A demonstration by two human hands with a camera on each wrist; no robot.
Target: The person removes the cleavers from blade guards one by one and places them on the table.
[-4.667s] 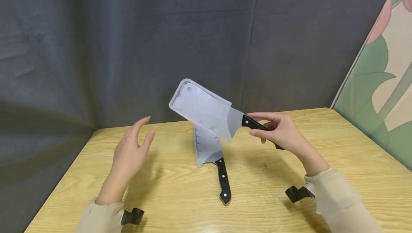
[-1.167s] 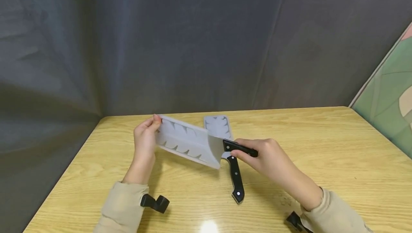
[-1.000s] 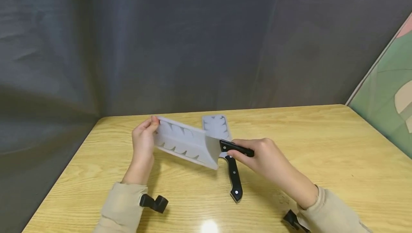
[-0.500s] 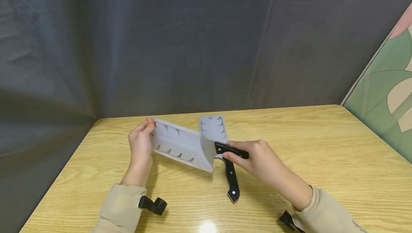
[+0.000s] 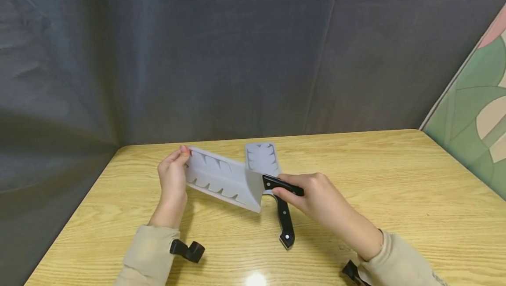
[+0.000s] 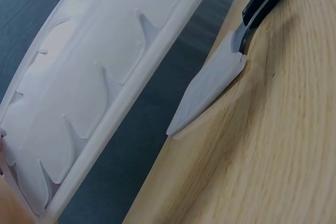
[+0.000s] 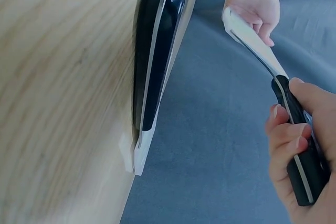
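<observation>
Two hands (image 5: pixel 172 180) (image 5: pixel 316 193) gripping sheathed cleaver (image 5: pixel 221 179) (ridges clearest from left wrist), second knife (image 5: pixel 272 189) beneath

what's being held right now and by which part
A sheathed cleaver, held off the table by both hands: the right hand grips its black handle, and the left hand pinches the far end of its white blade guard.
</observation>
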